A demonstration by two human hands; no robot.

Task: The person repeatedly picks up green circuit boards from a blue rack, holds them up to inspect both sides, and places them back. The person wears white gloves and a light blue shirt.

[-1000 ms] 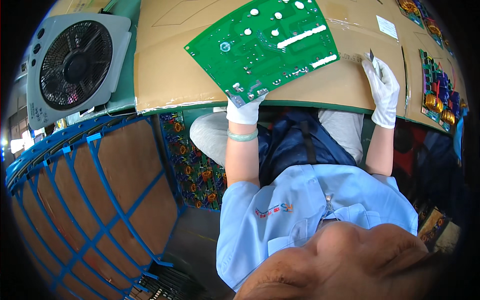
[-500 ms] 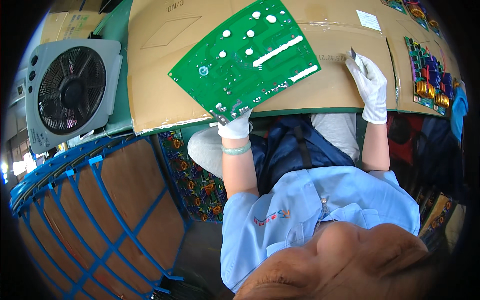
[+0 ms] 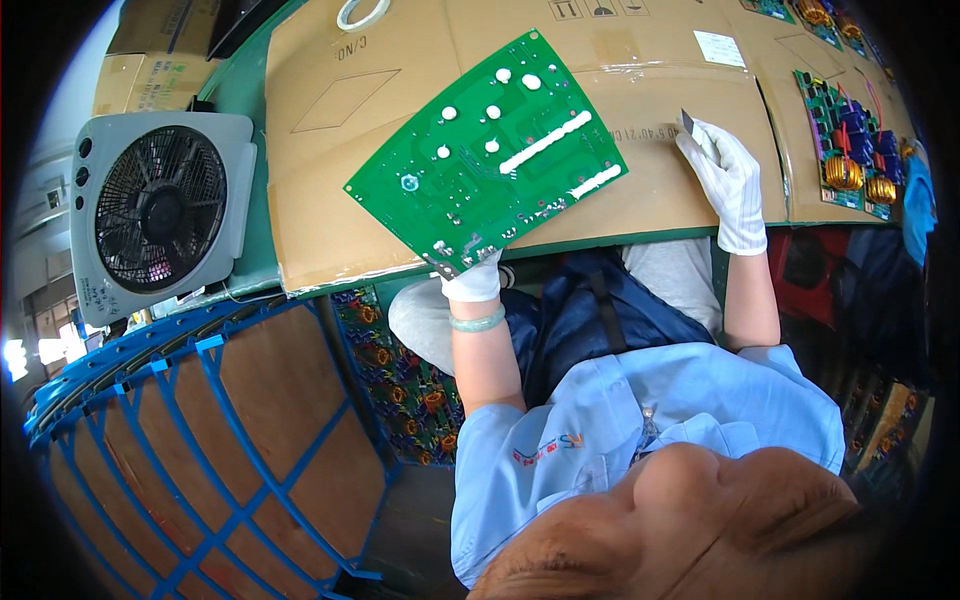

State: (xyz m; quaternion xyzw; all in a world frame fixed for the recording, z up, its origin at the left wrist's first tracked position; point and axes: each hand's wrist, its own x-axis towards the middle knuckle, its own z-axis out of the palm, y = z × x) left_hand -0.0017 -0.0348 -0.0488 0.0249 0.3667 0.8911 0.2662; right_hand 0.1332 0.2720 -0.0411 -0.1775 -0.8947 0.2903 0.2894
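Note:
My gloved left hand [image 3: 474,279] grips a green circuit board [image 3: 440,165] by its lower corner; most of the fingers are hidden beneath it. The board is tilted above the cardboard-covered bench, with white blobs, two long white strips and solder points on the side facing up. To the right of the board and apart from it, my gloved right hand [image 3: 728,185] pinches a small dark, flat, pointed piece [image 3: 687,121] between thumb and fingers. I cannot make out exactly what that piece is.
Cardboard [image 3: 340,225] covers the bench. A grey box fan [image 3: 232,190] stands at the left, with a tape roll [image 3: 345,22] at the back. Boards with copper coils [image 3: 843,172] lie at the right. Below left is a blue-framed rack [image 3: 240,515], beside more populated boards [image 3: 400,385].
The view has shifted slightly, bringing the tape roll into sight. The board's far corner sits a little lower in the picture. Both hands keep their grips.

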